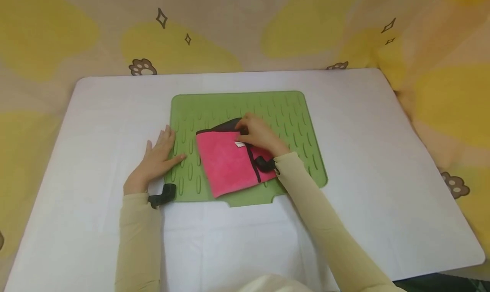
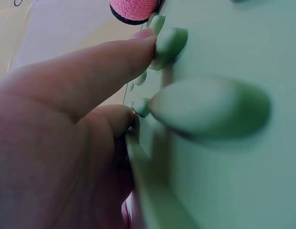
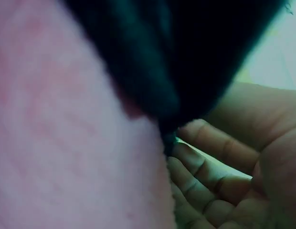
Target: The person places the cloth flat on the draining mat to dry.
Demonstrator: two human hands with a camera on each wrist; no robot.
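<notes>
A pink cloth [image 1: 229, 164] with dark edging lies folded on a green ridged mat [image 1: 214, 105] in the head view. My right hand [image 1: 262, 132] pinches the cloth's far edge, close to a small white tag [image 1: 240, 144], and a dark underside shows there. In the right wrist view, curled fingers [image 3: 219, 186] sit beside the pink face and dark part of the cloth. With fingers spread, my left hand [image 1: 157, 156] rests at the mat's left edge, its thumb on the ridges. The left wrist view shows that thumb against a raised green nub [image 2: 171, 47].
The mat lies on a white table [image 1: 367, 156] with rounded corners. Behind the table hangs a yellow and beige patterned cloth [image 1: 245, 28]. A black wrist piece [image 1: 162, 196] sits at the left cuff, another [image 1: 264, 163] over the pink cloth at the right.
</notes>
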